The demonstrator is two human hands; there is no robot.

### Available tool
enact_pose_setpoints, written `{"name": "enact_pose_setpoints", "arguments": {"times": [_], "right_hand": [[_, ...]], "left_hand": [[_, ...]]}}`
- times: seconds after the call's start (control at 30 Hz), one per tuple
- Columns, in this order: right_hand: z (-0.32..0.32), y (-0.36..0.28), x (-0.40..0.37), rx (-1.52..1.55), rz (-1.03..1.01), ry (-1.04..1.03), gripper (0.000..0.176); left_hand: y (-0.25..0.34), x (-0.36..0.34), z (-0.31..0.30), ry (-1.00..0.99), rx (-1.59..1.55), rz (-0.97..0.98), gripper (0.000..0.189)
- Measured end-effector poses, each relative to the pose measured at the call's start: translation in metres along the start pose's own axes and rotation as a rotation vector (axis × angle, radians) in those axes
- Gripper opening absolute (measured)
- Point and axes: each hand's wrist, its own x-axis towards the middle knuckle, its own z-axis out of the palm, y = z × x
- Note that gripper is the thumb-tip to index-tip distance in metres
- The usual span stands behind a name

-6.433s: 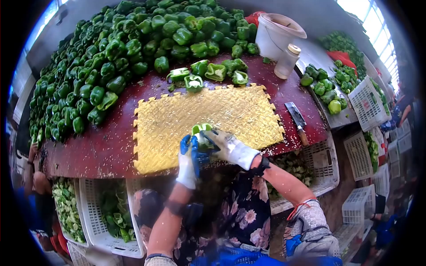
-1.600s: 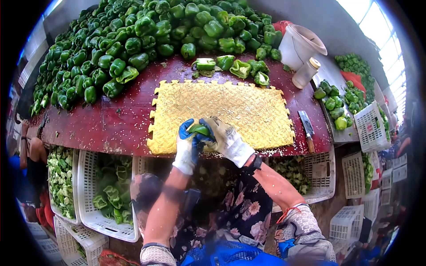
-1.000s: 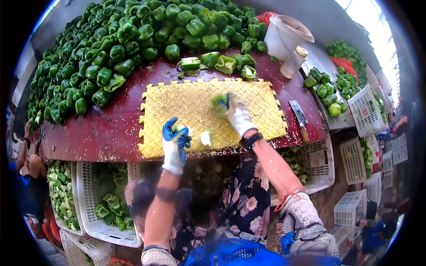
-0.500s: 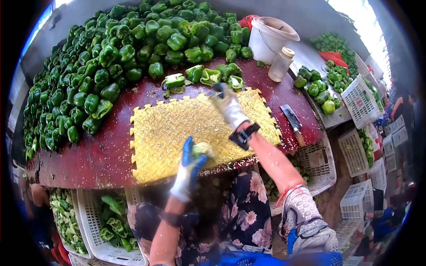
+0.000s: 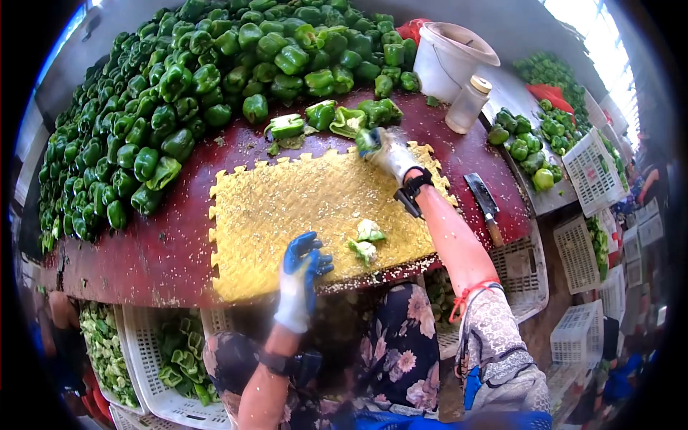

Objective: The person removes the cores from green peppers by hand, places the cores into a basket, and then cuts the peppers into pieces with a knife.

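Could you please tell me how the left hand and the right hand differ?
The left hand is by the near edge of the yellow mat; the right hand reaches to its far edge, beside the cut peppers.
The left hand visibly holds nothing; whether the right hand grips anything is too blurred to tell.
Both wear gloves.

Mat (image 5: 287, 215) laid on table (image 5: 129, 258); two pepper cores (image 5: 364, 251) set on its near right part. Cut peppers (image 5: 347, 122) lined up behind mat, pepper pile (image 5: 179, 93) heaped behind them and to left. Knife (image 5: 481, 197) placed on table right of mat, jar (image 5: 467, 107) stood behind knife, bucket (image 5: 443, 66) behind jar. Side bench (image 5: 509, 93) set right of table, loose peppers (image 5: 527, 147) spread on it. Crate (image 5: 140, 344) placed below table's near left edge
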Motion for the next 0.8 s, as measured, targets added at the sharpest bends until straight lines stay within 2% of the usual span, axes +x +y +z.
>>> {"name": "enact_pose_setpoints", "arguments": {"times": [0.03, 0.07, 0.1, 0.13, 0.17, 0.2, 0.23, 0.27, 0.33, 0.37, 0.4, 0.43, 0.47, 0.53, 0.57, 0.6, 0.67, 0.73, 0.8], "right_hand": [[0.007, 0.002, -0.002, 0.208, 0.005, -0.096, 0.053], [0.018, -0.058, -0.028, 0.871, 0.085, -0.207, 0.056], [-0.014, -0.088, -0.083, -0.106, -0.064, -0.293, 0.061], [0.009, -0.078, -0.095, -0.184, -0.125, -0.335, 0.063], [0.019, -0.079, -0.122, -0.314, -0.355, -0.281, 0.066], [0.043, -0.072, -0.126, -0.237, -0.296, -0.31, 0.066], [0.033, -0.105, -0.158, -0.283, -0.389, -0.42, 0.059], [0.043, -0.111, -0.167, -0.342, -0.409, -0.518, 0.058], [0.057, -0.112, -0.192, -0.029, -0.791, -0.361, 0.054], [0.056, -0.115, -0.194, -0.031, -0.799, -0.369, 0.054], [0.053, -0.116, -0.196, 0.183, -0.602, -0.463, 0.053], [0.045, -0.126, -0.2, 0.392, -0.394, -0.544, 0.052], [0.03, -0.148, -0.211, 0.552, -0.23, -0.495, 0.047], [0.045, -0.136, -0.2, 0.46, -0.238, -0.213, 0.048], [0.062, -0.139, -0.195, 0.097, -0.341, 0.059, 0.049], [0.06, -0.13, -0.19, 0.241, -0.118, -0.296, 0.053], [0.072, -0.123, -0.188, 0.101, -0.128, -0.464, 0.052], [0.073, -0.122, -0.193, 0.194, -0.183, -0.454, 0.052], [0.074, -0.127, -0.2, 0.291, -0.238, -0.441, 0.052]], "left_hand": [[0.001, 0.0, 0.0, 0.028, -0.001, -0.01, 0.038], [0.002, 0.0, 0.0, 0.055, -0.001, -0.017, 0.037], [0.0, 0.002, -0.003, 0.064, -0.007, -0.018, 0.04], [0.002, 0.001, -0.002, 0.073, -0.011, -0.009, 0.04], [0.004, -0.001, 0.001, 0.134, -0.022, 0.019, 0.042], [0.006, -0.004, 0.001, 0.197, -0.033, 0.044, 0.045], [-0.001, 0.0, -0.007, 0.206, -0.086, 0.078, 0.05], [-0.001, 0.002, -0.01, 0.225, -0.046, 0.094, 0.049], [0.002, 0.0, -0.016, 0.239, -0.091, 0.105, 0.043], [0.0, 0.002, -0.024, 0.224, -0.038, 0.16, 0.038], [0.0, 0.004, -0.031, 0.207, 0.014, 0.213, 0.033], [0.013, -0.003, -0.03, 0.246, -0.05, 0.018, 0.027], [0.012, -0.003, -0.033, 0.245, -0.055, 0.02, 0.027], [0.005, -0.003, -0.036, 0.181, -0.041, 0.057, 0.024], [0.005, -0.001, -0.035, 0.197, -0.025, 0.053, 0.022], [0.004, -0.001, -0.034, 0.197, -0.028, 0.055, 0.022], [0.001, -0.002, -0.036, 0.165, -0.106, 0.035, 0.02], [-0.004, 0.002, -0.039, 0.125, -0.147, 0.106, 0.023], [-0.003, 0.009, -0.042, 0.094, -0.114, 0.023, 0.022]]}}
